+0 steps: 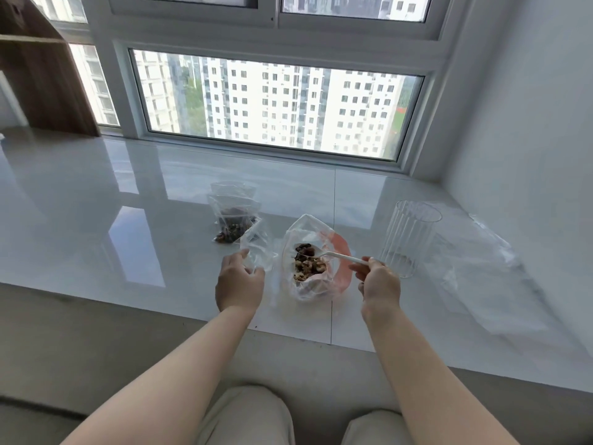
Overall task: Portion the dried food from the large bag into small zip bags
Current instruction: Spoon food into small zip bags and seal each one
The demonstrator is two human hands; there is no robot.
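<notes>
Clear plastic everywhere on the glossy white sill (96, 220). Left hand (239, 282) up at centre, fingers curled round the lower edge of an empty small zip bag (256, 244), bag held upright and off the surface, just left of the big one. Right hand (380, 284) opposite, fingers pinching the handle of a white plastic spoon (340, 256), bowl of the spoon dipped into the mouth of the large bag (305, 284). Large bag slumped open on the sill between the two hands, pinkish-red patch on its right side, dried food (308, 264) heaped inside: dark and tan pieces, spoon tip right on top of the pile. Further back and left, filled small bags (232, 220) lying flat in a loose overlapping stack, dark pieces showing through the near one; exact count hard to tell. To the right of the spoon hand, a ribbed clear glass (409, 239) standing upright, close to the knuckles but apart from them. Beyond that, more flat clear plastic bags (491, 274) spread toward the right wall. Behind it all, a wide window (272, 104) full of tall white apartment blocks. Down at the bottom edge, knees in pale trousers (250, 415), both forearms reaching forward over them.
</notes>
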